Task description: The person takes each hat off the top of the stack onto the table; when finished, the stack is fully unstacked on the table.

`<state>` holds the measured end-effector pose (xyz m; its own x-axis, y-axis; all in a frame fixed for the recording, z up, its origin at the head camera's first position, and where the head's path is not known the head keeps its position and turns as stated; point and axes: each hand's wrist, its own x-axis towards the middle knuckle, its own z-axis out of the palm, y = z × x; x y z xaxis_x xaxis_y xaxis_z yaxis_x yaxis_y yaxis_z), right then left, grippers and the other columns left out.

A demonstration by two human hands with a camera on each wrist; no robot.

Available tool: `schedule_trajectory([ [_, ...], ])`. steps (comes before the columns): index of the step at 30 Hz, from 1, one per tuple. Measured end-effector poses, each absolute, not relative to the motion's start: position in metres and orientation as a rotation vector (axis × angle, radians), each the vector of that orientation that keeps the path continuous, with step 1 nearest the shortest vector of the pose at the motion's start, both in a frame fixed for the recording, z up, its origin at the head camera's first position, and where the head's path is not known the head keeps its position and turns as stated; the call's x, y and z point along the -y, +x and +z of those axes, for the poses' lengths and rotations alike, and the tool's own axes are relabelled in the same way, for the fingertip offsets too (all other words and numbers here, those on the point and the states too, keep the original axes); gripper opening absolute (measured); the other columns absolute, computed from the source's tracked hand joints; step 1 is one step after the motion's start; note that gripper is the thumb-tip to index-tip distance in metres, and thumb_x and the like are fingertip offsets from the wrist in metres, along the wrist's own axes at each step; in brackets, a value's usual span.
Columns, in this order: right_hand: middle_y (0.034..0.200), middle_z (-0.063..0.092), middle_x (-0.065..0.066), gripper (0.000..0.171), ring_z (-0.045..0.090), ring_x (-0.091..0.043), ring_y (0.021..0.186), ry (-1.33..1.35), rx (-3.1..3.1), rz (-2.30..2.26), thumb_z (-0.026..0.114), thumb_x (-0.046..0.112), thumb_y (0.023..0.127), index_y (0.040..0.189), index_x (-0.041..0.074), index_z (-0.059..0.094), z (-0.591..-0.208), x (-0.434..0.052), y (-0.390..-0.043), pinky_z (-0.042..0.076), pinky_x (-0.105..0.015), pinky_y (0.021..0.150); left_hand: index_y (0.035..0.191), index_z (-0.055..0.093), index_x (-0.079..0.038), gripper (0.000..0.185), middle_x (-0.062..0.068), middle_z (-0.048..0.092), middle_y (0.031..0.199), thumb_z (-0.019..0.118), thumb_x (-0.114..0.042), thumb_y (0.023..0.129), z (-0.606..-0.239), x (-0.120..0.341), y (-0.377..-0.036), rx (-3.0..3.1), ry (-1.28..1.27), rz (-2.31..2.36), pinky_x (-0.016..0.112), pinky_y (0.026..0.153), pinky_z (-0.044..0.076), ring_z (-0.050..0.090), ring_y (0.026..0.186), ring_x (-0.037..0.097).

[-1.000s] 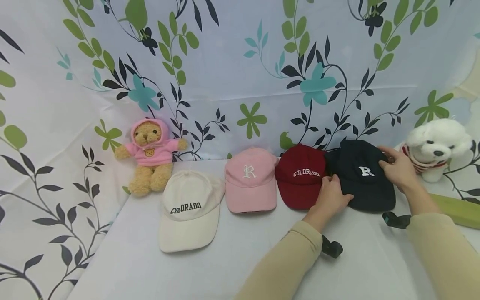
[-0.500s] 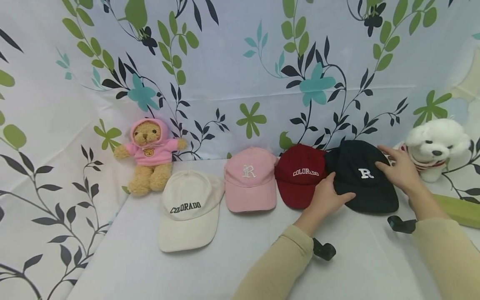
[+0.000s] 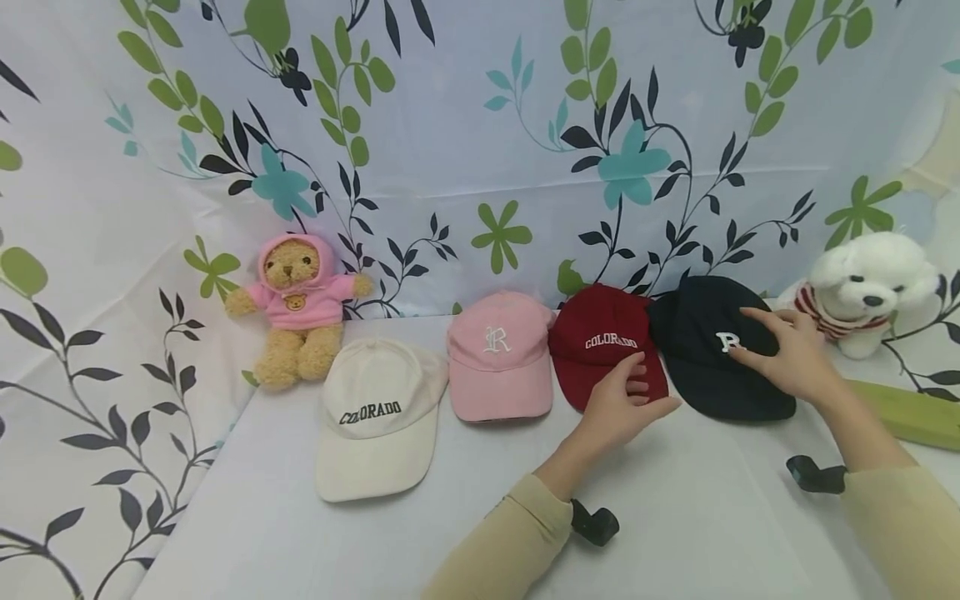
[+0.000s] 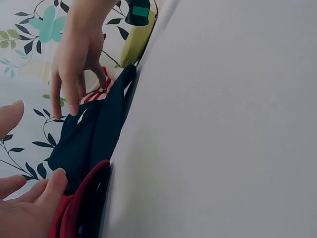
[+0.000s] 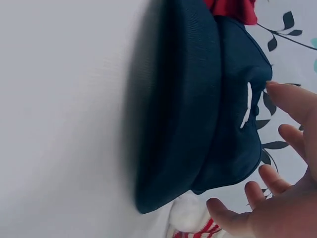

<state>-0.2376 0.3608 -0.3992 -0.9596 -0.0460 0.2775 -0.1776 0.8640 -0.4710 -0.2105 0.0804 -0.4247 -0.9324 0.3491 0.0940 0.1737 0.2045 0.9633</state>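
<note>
A navy cap (image 3: 723, 383) with a white R lies at the right of a row of caps. My right hand (image 3: 798, 354) is over its right side, thumb and fingers spread; in the right wrist view the fingers (image 5: 270, 178) look apart from the cap. Beside it is a dark red cap (image 3: 600, 333) lettered COLORADO. My left hand (image 3: 618, 404) is in front of this cap's brim, fingers loosely bent and thumb out, with nothing held. Whether it touches the brim cannot be told.
A pink cap (image 3: 501, 358) and a cream cap (image 3: 382, 421) continue the row leftward. A teddy bear (image 3: 303, 308) in a pink hoodie sits at the left, a white plush dog (image 3: 870, 287) at the right. A long green object (image 3: 903, 412) lies by the right arm. Leaf-patterned cloth hangs behind.
My left hand has left the navy cap's left edge and moved left and nearer me. My right hand has come off the cap's right edge and shifted left over it. The navy cap moved slightly right.
</note>
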Motion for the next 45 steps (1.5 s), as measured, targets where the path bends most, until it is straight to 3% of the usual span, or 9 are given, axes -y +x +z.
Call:
schedule_trajectory([
  [11,0.132,0.017,-0.045,0.072,0.015,-0.058,0.124,0.227,2.774,0.681,0.079,0.019,0.087,0.142,-0.003,0.038,-0.421,-0.353,-0.237,0.008,-0.077,0.095,0.149,0.048,-0.018,0.072,0.0,0.058,0.136,0.082,-0.024,0.085,-0.421,-0.037,-0.193,-2.27,0.582,1.855,0.018,0.084,0.051,0.06,0.106,0.005],
  [23,0.131,0.017,-0.045,0.062,0.014,-0.06,0.123,0.199,2.753,0.698,0.076,0.013,0.089,0.138,-0.005,0.041,-0.426,-0.348,-0.245,0.015,-0.073,0.09,0.151,0.044,-0.007,0.073,0.012,0.055,0.139,0.079,-0.018,0.088,-0.428,0.024,-0.172,-2.247,0.585,1.874,0.023,0.091,0.051,0.063,0.116,0.029],
  [36,0.134,0.016,-0.046,0.058,0.016,-0.065,0.119,0.172,2.752,0.712,0.075,0.01,0.089,0.136,-0.006,0.044,-0.426,-0.343,-0.255,0.022,-0.07,0.085,0.151,0.043,-0.004,0.074,0.014,0.056,0.139,0.079,-0.018,0.088,-0.424,0.063,-0.159,-2.281,0.574,1.908,0.027,0.095,0.051,0.06,0.119,0.03],
  [45,0.136,0.016,-0.044,0.061,0.016,-0.066,0.121,0.136,2.79,0.669,0.073,0.017,0.092,0.141,-0.001,0.041,-0.42,-0.337,-0.257,0.024,-0.076,0.084,0.149,0.042,-0.001,0.072,0.019,0.053,0.138,0.079,-0.006,0.087,-0.423,0.092,-0.152,-2.369,0.689,1.961,0.03,0.096,0.051,0.057,0.121,0.038],
])
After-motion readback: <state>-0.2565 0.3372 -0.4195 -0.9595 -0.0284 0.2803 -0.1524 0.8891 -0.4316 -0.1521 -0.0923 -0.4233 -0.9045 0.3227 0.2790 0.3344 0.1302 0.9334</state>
